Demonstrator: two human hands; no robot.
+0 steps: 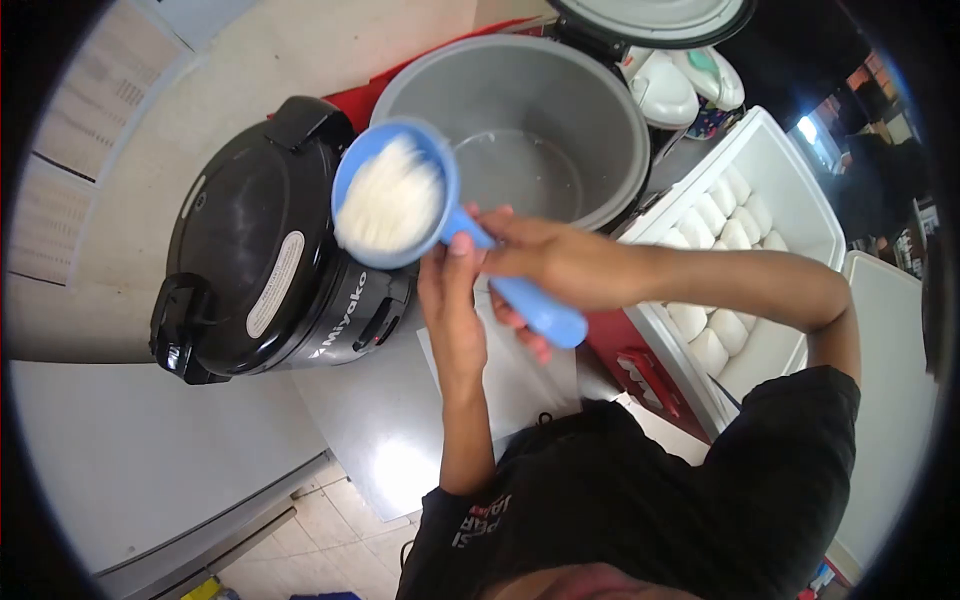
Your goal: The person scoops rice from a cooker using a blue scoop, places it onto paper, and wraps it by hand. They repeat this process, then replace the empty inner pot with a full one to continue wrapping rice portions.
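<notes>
A blue scoop [540,308] heaped with rice [392,198] is held over the left rim of an open grey pot [520,165]. My right hand [560,262] is closed round the scoop's handle, its fingers wrapped beneath. My left hand [453,300] touches the neck of the scoop just below the bowl, thumb on top. The rice looks slightly blurred. A thin layer of liquid seems to lie at the bottom of the pot, which stands beyond both hands.
A closed black Miyako cooker [255,240] stands at the left. On the right is an open white-lined cooler [780,330] with several white round packs inside. The raised pot lid [660,18] is at the top. A metal table [370,420] lies below.
</notes>
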